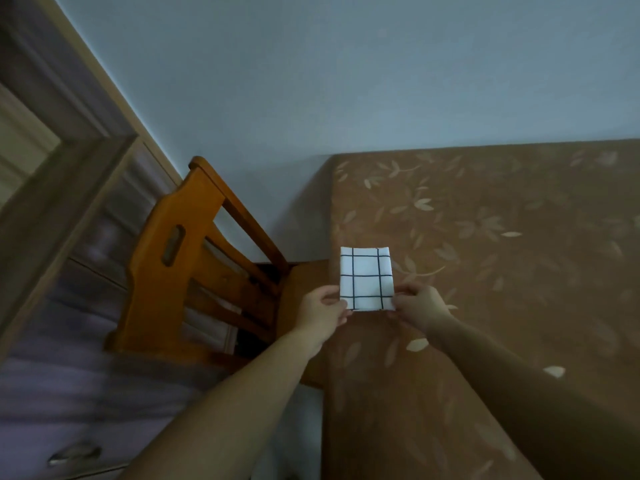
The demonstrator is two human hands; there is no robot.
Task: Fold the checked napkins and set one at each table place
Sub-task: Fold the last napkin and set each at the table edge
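White with dark checks, the folded napkin (366, 277) lies flat on the brown, leaf-patterned bench (502, 271), close to its left edge. The left hand (323, 315) pinches the napkin's near left corner and the right hand (420, 306) pinches its near right corner, fingers curled. An orange wooden chair (187, 271) stands just beside that edge.

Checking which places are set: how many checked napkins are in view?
1. The folded checked napkin is on the tablecloth by the wooden chair, its near corners pinched by the left hand and right hand. Others may lie out of view.
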